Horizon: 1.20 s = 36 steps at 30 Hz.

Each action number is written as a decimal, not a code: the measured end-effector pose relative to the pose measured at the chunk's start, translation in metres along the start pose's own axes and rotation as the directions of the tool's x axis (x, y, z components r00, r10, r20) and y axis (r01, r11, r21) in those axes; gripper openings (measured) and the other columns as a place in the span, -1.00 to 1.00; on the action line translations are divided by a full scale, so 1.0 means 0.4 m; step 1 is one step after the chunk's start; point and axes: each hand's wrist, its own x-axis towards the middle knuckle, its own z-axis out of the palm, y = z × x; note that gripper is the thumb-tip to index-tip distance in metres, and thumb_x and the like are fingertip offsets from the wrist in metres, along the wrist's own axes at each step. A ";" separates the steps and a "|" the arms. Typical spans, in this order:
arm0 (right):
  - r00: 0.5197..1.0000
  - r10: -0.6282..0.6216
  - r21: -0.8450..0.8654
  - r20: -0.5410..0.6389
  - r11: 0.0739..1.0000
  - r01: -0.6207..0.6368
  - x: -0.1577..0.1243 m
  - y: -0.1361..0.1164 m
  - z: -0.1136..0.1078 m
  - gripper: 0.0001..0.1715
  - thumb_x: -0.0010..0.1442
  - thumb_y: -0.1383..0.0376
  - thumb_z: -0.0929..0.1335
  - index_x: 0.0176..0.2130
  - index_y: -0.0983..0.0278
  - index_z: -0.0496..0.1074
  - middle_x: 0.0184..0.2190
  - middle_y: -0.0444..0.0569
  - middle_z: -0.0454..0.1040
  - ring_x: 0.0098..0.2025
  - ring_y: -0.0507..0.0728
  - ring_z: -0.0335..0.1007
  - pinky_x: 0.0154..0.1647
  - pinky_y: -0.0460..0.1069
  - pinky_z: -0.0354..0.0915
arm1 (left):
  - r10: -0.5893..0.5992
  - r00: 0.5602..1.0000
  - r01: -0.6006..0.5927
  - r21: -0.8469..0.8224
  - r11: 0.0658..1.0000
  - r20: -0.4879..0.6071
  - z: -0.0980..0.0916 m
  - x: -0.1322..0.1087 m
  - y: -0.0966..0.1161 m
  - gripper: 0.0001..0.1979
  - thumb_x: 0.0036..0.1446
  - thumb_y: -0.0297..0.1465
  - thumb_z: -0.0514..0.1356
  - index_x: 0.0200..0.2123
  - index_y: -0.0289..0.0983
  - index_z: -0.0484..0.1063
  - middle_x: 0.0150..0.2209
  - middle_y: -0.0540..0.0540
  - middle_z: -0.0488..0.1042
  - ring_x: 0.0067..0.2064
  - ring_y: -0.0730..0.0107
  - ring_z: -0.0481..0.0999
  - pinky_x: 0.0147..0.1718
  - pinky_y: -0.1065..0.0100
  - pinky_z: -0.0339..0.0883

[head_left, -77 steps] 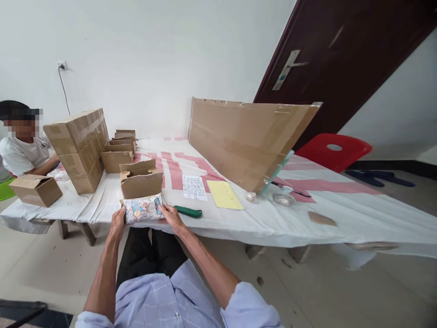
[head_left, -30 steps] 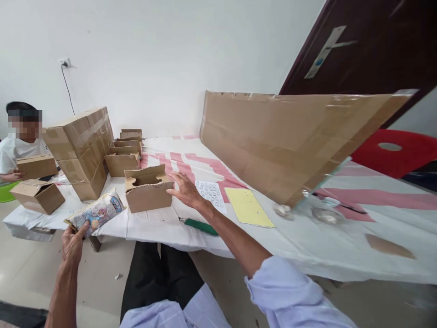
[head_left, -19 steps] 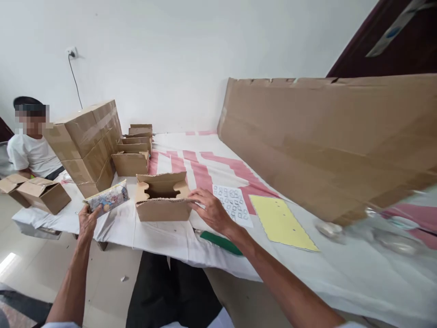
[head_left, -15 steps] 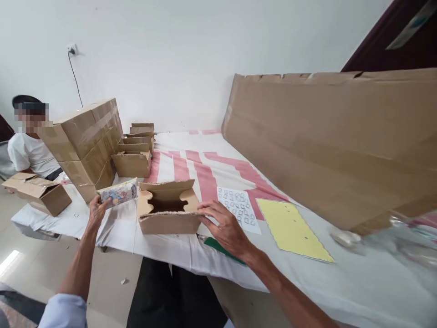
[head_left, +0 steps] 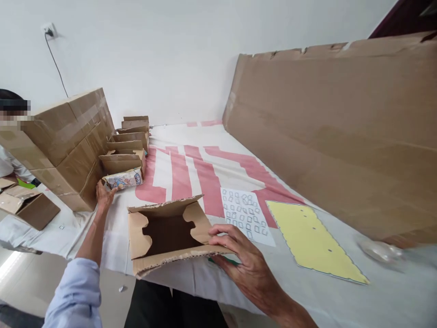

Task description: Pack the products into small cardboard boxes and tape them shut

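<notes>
My left hand point(head_left: 105, 195) grips the near left end of a small printed package point(head_left: 125, 179) with a colourful pattern. The package is at the front of the nearest small carton point(head_left: 120, 163) in the row on the left; whether it touches that carton I cannot tell. My right hand point(head_left: 244, 255) pinches the right near edge of an open cardboard box point(head_left: 164, 260). This box is tilted towards me, and its dark inside shows between two notched side flaps. Part of a green thing point(head_left: 223, 260) shows under my right hand.
Large taped cartons point(head_left: 68, 150) are stacked at left, with a person partly behind them. Another carton point(head_left: 39, 212) sits at the far left. A marked paper sheet point(head_left: 246, 214), a yellow sheet point(head_left: 316, 241) and clear plastic point(head_left: 382, 253) lie right, before a tall cardboard panel point(head_left: 327, 136).
My left hand has carried the package away from me to the row of small cartons. The open box has tipped towards me in my right hand. The view has shifted right.
</notes>
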 end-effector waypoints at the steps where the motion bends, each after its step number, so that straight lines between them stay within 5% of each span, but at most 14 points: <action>1: 1.000 0.002 -0.003 0.009 1.000 -0.002 0.002 0.001 0.002 -0.90 0.40 0.30 0.40 -0.09 0.07 0.50 -0.07 0.10 0.56 -0.05 0.29 0.62 -0.09 0.16 0.59 | 0.005 1.000 -0.005 0.027 1.000 -0.004 0.007 -0.020 -0.007 -0.42 -0.12 -0.26 0.49 0.00 -0.25 0.47 0.04 -0.31 0.52 0.19 -0.17 0.46 0.14 -0.02 0.36; 5: 0.999 -0.012 -0.032 0.038 0.999 0.013 0.025 0.008 0.018 -0.94 0.42 0.29 0.40 -0.11 0.10 0.47 -0.12 0.09 0.53 -0.06 0.26 0.59 -0.12 0.13 0.57 | 0.034 0.991 -0.043 0.061 0.997 0.133 0.060 -0.074 -0.009 -0.62 -0.08 -0.37 0.46 -0.14 -0.18 0.54 -0.20 -0.16 0.54 0.02 -0.12 0.55 0.13 -0.04 0.37; 10: 0.996 -0.089 -0.087 0.023 0.992 0.091 0.064 0.018 0.062 -0.84 0.42 0.37 0.39 -0.23 0.13 0.41 -0.25 0.00 0.47 -0.20 0.18 0.52 -0.23 0.06 0.48 | 0.054 0.971 -0.056 0.002 0.998 0.235 0.129 -0.014 0.049 -0.68 -0.11 -0.49 0.40 -0.20 -0.22 0.58 -0.17 -0.18 0.57 0.02 -0.08 0.54 0.15 -0.03 0.36; 15: 0.993 -0.113 -0.160 0.039 0.980 0.118 0.116 0.045 0.134 -0.83 0.41 0.36 0.40 -0.27 0.15 0.44 -0.27 -0.02 0.46 -0.21 0.19 0.47 -0.21 0.07 0.44 | 0.012 0.962 0.011 -0.083 0.996 0.271 0.101 0.026 0.104 -0.76 -0.09 -0.42 0.38 -0.25 -0.26 0.61 -0.20 -0.19 0.62 -0.06 -0.02 0.59 0.02 0.02 0.47; 18: 0.991 -0.093 -0.199 0.099 0.974 0.112 0.172 0.078 0.188 -0.89 0.38 0.34 0.42 -0.25 0.15 0.47 -0.23 0.02 0.49 -0.14 0.23 0.47 -0.15 0.10 0.46 | -0.025 0.968 0.062 -0.139 0.988 0.250 0.011 -0.060 0.111 -0.70 0.02 -0.24 0.34 -0.21 -0.29 0.63 -0.20 -0.21 0.64 -0.15 0.02 0.63 -0.15 0.11 0.52; 22: 0.986 -0.052 -0.212 0.156 0.974 0.085 0.269 0.111 0.277 -0.92 0.33 0.34 0.45 -0.16 0.15 0.54 -0.14 0.06 0.51 -0.04 0.30 0.47 -0.05 0.17 0.48 | -0.057 0.993 0.073 -0.167 0.983 0.101 -0.115 -0.278 0.092 -0.60 0.05 -0.15 0.31 -0.10 -0.24 0.62 -0.08 -0.23 0.67 -0.10 0.02 0.65 -0.16 0.15 0.53; 24: 0.985 -0.025 -0.210 0.174 0.976 0.062 0.325 0.110 0.330 -0.88 0.33 0.35 0.46 -0.12 0.15 0.55 -0.08 0.09 0.51 0.03 0.35 0.44 0.02 0.21 0.48 | -0.061 0.996 0.054 -0.110 0.992 -0.060 -0.136 -0.373 0.086 -0.71 0.02 -0.15 0.36 -0.22 -0.19 0.62 -0.18 -0.18 0.67 -0.14 0.06 0.64 -0.18 0.20 0.50; 26: 0.984 -0.004 -0.216 0.181 0.975 0.044 0.381 0.095 0.385 -0.84 0.31 0.36 0.47 -0.09 0.15 0.54 -0.03 0.11 0.50 0.08 0.37 0.42 0.06 0.24 0.48 | -0.056 0.998 0.058 -0.111 0.992 0.025 -0.118 -0.421 0.089 -0.74 0.02 -0.14 0.38 -0.28 -0.17 0.60 -0.26 -0.14 0.64 -0.21 0.10 0.63 -0.24 0.22 0.48; 28: 0.979 0.016 -0.232 0.202 0.972 0.032 0.429 0.071 0.430 -0.77 0.30 0.37 0.49 -0.05 0.16 0.52 0.00 0.12 0.49 0.10 0.36 0.41 0.09 0.24 0.48 | -0.043 0.990 0.061 -0.134 0.989 0.132 -0.074 -0.415 0.099 -0.70 0.01 -0.11 0.39 -0.27 -0.17 0.57 -0.28 -0.13 0.61 -0.25 0.11 0.62 -0.28 0.22 0.47; 31: 0.971 0.031 -0.212 0.235 0.977 0.020 0.458 0.028 0.454 -0.56 0.28 0.38 0.50 0.12 0.18 0.45 0.13 0.12 0.45 0.14 0.32 0.43 0.09 0.20 0.50 | -0.041 0.990 0.060 -0.141 0.988 0.137 0.004 -0.337 0.111 -0.59 -0.04 -0.05 0.40 -0.24 -0.19 0.49 -0.26 -0.14 0.58 -0.28 0.11 0.61 -0.28 0.20 0.45; 36: 0.980 -0.027 -0.117 0.199 0.992 0.051 0.335 -0.010 0.354 -0.45 0.35 0.37 0.42 0.28 0.17 0.36 0.20 0.14 0.44 0.24 0.32 0.43 0.16 0.23 0.50 | -0.115 0.993 0.117 -0.062 0.991 0.039 0.094 -0.207 0.092 -0.49 -0.09 -0.01 0.46 -0.26 -0.16 0.34 -0.33 -0.12 0.49 -0.19 -0.01 0.57 -0.18 0.13 0.40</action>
